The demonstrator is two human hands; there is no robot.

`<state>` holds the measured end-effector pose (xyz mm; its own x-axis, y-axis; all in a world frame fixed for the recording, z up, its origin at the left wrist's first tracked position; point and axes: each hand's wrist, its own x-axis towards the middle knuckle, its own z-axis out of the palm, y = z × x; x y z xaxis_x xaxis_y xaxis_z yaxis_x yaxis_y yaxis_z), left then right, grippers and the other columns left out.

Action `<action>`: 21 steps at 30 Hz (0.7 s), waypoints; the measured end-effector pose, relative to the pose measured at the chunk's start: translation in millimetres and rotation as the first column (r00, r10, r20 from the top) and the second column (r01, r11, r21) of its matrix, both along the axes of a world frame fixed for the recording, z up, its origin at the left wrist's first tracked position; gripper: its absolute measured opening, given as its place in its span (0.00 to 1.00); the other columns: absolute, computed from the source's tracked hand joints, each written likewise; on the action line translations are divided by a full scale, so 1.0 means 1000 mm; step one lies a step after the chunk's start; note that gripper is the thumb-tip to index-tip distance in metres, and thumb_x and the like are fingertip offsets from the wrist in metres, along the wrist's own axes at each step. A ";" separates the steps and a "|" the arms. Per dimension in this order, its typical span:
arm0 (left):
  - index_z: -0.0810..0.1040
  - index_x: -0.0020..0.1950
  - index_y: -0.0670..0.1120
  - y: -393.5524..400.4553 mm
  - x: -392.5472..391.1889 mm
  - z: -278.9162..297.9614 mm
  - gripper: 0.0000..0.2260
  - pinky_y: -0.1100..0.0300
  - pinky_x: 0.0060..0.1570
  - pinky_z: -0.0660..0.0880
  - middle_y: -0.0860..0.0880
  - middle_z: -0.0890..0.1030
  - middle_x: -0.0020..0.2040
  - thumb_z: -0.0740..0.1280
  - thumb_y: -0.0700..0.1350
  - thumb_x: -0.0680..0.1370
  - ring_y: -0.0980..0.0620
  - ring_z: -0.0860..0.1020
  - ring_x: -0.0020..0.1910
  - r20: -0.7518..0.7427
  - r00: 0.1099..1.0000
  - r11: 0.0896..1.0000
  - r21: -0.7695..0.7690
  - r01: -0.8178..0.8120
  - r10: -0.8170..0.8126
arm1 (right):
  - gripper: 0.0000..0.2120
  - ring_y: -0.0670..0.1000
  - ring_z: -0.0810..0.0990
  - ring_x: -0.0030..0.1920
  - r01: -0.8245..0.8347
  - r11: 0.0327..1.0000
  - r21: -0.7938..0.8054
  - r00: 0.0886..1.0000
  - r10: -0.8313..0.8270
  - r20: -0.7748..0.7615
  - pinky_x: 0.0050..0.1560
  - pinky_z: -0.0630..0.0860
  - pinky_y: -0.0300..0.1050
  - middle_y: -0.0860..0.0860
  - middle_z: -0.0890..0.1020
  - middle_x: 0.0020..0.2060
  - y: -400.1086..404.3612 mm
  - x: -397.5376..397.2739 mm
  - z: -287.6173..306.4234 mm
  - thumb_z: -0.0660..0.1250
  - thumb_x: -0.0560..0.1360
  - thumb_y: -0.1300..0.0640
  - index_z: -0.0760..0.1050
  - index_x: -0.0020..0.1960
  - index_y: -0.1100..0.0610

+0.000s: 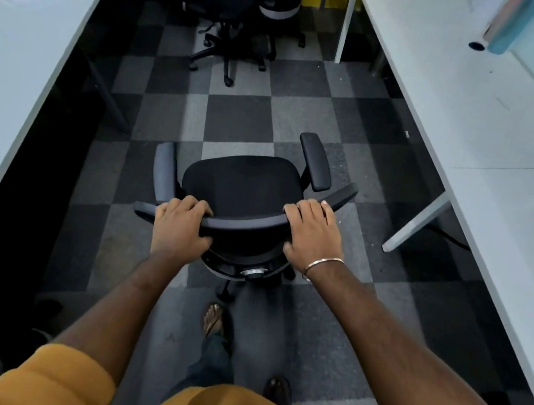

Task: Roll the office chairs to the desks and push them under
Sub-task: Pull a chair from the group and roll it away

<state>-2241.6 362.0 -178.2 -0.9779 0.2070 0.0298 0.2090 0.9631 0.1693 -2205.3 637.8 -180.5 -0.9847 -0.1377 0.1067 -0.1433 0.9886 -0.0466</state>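
Note:
A black office chair (244, 181) with two armrests stands in the aisle in front of me, its seat facing away. My left hand (180, 226) grips the left part of the backrest's top edge, fingers curled over it. My right hand (314, 233) grips the right part of the same edge; a metal bangle is on that wrist. A long white desk (20, 61) runs along the left and another white desk (477, 129) along the right. The chair sits between them, nearer the right desk's leg (414, 226).
Two more black office chairs (232, 6) stand close together at the far end of the aisle. The floor is grey and black chequered carpet. My feet (216, 323) are just behind the chair's base. Papers and a cable hole (478, 45) are on the right desk.

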 end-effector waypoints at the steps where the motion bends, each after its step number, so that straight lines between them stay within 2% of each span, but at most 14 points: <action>1: 0.79 0.55 0.54 0.005 0.015 0.001 0.18 0.47 0.58 0.67 0.53 0.77 0.51 0.75 0.51 0.67 0.46 0.75 0.52 0.004 1.000 1.000 -0.002 0.005 -0.005 | 0.29 0.56 0.72 0.61 0.011 1.000 0.000 1.000 -0.011 -0.008 0.76 0.62 0.56 0.51 0.74 0.56 0.003 0.013 0.001 0.72 0.64 0.52 0.71 0.64 0.53; 6: 0.80 0.54 0.57 0.028 0.090 0.003 0.17 0.50 0.52 0.70 0.55 0.78 0.48 0.75 0.54 0.67 0.48 0.76 0.49 0.036 0.997 0.995 -0.072 0.066 -0.063 | 0.22 0.55 0.74 0.56 0.092 0.996 0.008 0.994 -0.091 -0.052 0.71 0.65 0.53 0.50 0.73 0.51 0.024 0.089 -0.003 0.72 0.64 0.55 0.72 0.57 0.52; 11: 0.78 0.58 0.57 0.054 0.153 0.005 0.19 0.50 0.51 0.71 0.54 0.78 0.52 0.73 0.57 0.69 0.48 0.77 0.52 0.071 0.975 0.969 -0.118 0.219 -0.212 | 0.20 0.56 0.75 0.54 0.254 0.967 0.024 0.966 -0.252 -0.049 0.64 0.68 0.51 0.49 0.74 0.49 0.041 0.156 -0.006 0.74 0.62 0.60 0.74 0.52 0.52; 17: 0.75 0.58 0.54 0.060 0.230 0.000 0.18 0.51 0.49 0.73 0.52 0.75 0.52 0.72 0.57 0.72 0.48 0.77 0.52 0.065 0.894 0.893 -0.060 0.446 -0.442 | 0.20 0.57 0.74 0.54 0.405 0.914 -0.030 0.908 -0.406 -0.102 0.63 0.68 0.50 0.49 0.73 0.48 0.042 0.253 -0.006 0.70 0.60 0.64 0.74 0.50 0.52; 21: 0.73 0.56 0.53 0.069 0.277 0.000 0.17 0.51 0.49 0.73 0.51 0.74 0.52 0.72 0.58 0.73 0.47 0.76 0.53 0.047 0.852 0.851 -0.040 0.524 -0.522 | 0.20 0.57 0.73 0.51 0.467 0.880 -0.087 0.870 -0.475 -0.133 0.62 0.68 0.52 0.50 0.72 0.46 0.044 0.315 -0.003 0.71 0.59 0.66 0.74 0.49 0.54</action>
